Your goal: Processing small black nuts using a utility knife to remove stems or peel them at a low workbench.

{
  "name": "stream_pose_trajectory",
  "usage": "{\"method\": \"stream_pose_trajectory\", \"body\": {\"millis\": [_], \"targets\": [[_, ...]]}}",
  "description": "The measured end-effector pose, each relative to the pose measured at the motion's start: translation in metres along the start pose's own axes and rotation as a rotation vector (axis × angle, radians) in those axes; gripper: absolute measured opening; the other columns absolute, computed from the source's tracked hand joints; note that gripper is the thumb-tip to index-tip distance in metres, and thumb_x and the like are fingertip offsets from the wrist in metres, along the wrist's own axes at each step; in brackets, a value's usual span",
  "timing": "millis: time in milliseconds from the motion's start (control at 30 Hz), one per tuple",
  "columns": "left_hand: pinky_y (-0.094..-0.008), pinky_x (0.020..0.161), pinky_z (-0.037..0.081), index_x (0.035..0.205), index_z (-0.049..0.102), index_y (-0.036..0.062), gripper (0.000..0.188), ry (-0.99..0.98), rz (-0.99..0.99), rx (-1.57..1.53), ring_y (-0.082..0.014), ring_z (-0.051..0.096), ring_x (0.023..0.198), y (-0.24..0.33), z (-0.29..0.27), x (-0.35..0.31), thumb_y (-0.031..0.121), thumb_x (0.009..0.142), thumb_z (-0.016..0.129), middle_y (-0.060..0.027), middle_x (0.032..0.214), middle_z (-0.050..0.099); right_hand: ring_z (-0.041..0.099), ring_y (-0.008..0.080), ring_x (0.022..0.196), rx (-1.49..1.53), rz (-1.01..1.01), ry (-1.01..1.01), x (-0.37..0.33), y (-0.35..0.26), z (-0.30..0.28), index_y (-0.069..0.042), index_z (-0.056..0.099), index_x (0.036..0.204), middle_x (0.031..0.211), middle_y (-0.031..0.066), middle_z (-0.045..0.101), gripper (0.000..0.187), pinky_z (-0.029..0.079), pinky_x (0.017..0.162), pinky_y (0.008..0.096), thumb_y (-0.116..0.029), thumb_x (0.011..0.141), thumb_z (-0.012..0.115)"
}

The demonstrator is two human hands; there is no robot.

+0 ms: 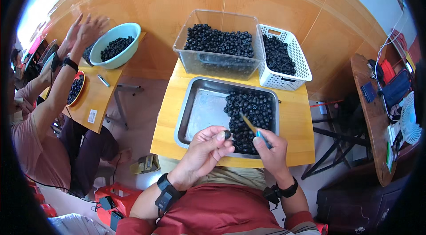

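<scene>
My left hand pinches one dark round blueberry between thumb and fingertips, above the near edge of a metal tray. My right hand grips a slim tool with a brownish-yellow pointed end and a blue handle. Its tip points up and left, over the heap of blueberries that fills the tray's right half. Bare metal shows in the tray's left half. Whether the tip touches any berry, I cannot tell.
Behind the tray stand a clear plastic bin and a white perforated basket, both holding dark berries. At left, another person raises both hands near a pale green bowl and an orange-rimmed plate. A round wooden table stands at right.
</scene>
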State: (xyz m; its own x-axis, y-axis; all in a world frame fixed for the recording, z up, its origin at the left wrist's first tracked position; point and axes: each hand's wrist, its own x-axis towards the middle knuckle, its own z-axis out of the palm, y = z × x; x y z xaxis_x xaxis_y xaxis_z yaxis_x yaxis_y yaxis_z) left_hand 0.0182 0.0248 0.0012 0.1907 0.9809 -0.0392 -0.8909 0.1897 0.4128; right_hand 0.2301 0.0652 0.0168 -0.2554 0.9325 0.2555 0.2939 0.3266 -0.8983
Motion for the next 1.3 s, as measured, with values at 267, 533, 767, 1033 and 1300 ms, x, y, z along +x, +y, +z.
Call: {"method": "stream_pose_trajectory", "body": {"millis": [267, 533, 767, 1033, 1300], "targets": [[-0.0339, 0.084, 0.061, 0.113, 0.063, 0.0028, 0.018, 0.025, -0.021, -0.057, -0.0173, 0.070, 0.089, -0.002, -0.004, -0.003, 0.008, 0.096, 0.062, -0.0102, 0.098, 0.070, 0.059, 0.0170, 0.062, -0.050, -0.224, -0.133, -0.003, -0.014, 0.010, 0.003, 0.068, 0.111, 0.075, 0.0107, 0.062, 0.036, 0.046, 0.057, 0.0286, -0.023, 0.088, 0.074], [-0.0322, 0.084, 0.061, 0.112, 0.063, 0.0029, 0.017, 0.055, -0.047, -0.020, -0.0171, 0.070, 0.089, -0.004, -0.009, -0.006, 0.007, 0.096, 0.062, -0.0099, 0.097, 0.069, 0.059, 0.0177, 0.064, -0.059, -0.265, -0.100, -0.004, -0.022, 0.016, 0.003, 0.067, 0.113, 0.076, 0.0105, 0.061, 0.037, 0.046, 0.058, 0.0295, -0.020, 0.085, 0.077], [-0.0282, 0.082, 0.060, 0.106, 0.064, 0.0022, 0.011, 0.055, -0.147, 0.204, -0.0160, 0.069, 0.090, -0.009, -0.002, -0.012, 0.006, 0.096, 0.061, -0.0097, 0.100, 0.069, 0.059, 0.0182, 0.068, -0.028, -0.331, -0.150, 0.002, -0.031, 0.025, 0.001, 0.068, 0.111, 0.080, 0.0108, 0.062, 0.029, 0.047, 0.060, 0.0282, -0.008, 0.084, 0.076], [-0.0274, 0.079, 0.059, 0.111, 0.064, 0.0010, 0.017, 0.068, -0.191, 0.250, -0.0156, 0.069, 0.088, -0.001, 0.005, -0.015, 0.009, 0.096, 0.063, -0.0103, 0.103, 0.071, 0.063, 0.0254, 0.073, -0.100, -0.325, -0.108, 0.007, -0.020, 0.017, 0.003, 0.064, 0.104, 0.088, 0.0159, 0.062, 0.021, 0.049, 0.064, 0.0314, -0.011, 0.090, 0.069], [-0.0293, 0.070, 0.054, 0.104, 0.068, -0.0029, 0.021, 0.162, 0.168, 1.307, -0.0145, 0.068, 0.078, 0.014, -0.003, -0.005, 0.009, 0.087, 0.073, -0.0118, 0.087, 0.072, 0.057, 0.0102, 0.076, -0.206, -0.290, 0.465, 0.139, -0.008, -0.040, 0.004, 0.066, 0.111, 0.083, 0.0093, 0.066, 0.033, 0.049, 0.069, 0.0279, -0.023, 0.093, 0.067]]}}
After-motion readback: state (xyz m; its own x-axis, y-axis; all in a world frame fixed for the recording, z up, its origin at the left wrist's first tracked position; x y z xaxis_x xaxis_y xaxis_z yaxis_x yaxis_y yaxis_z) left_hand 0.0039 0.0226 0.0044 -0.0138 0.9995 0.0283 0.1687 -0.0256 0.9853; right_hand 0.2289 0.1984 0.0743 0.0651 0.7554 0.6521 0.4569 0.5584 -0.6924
